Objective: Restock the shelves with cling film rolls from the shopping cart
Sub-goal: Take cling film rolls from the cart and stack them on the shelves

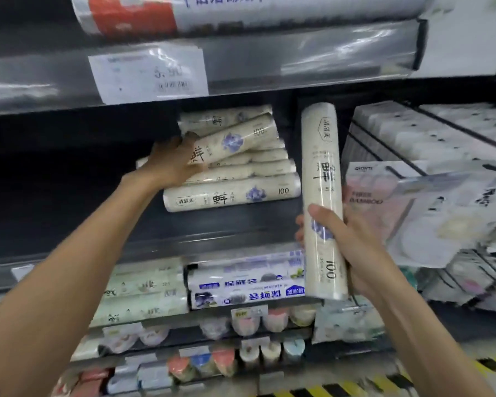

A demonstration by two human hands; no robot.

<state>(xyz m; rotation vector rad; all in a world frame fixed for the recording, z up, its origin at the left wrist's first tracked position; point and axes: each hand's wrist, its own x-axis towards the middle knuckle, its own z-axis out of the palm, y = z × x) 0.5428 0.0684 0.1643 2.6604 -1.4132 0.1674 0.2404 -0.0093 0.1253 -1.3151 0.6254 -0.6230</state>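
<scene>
Left hand [174,163] grips the left end of the tilted roll [235,141] atop the stack [235,193] on the shelf [235,224]; we judge to seat it level. Right hand [358,253] clasps the upright roll [322,173], nearer and to the right, held ready.

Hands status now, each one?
Left hand: grips tilted roll atop the stack.
Right hand: holds upright roll.

Single head-worn view — close, straight at the shelves [241,223]
</scene>
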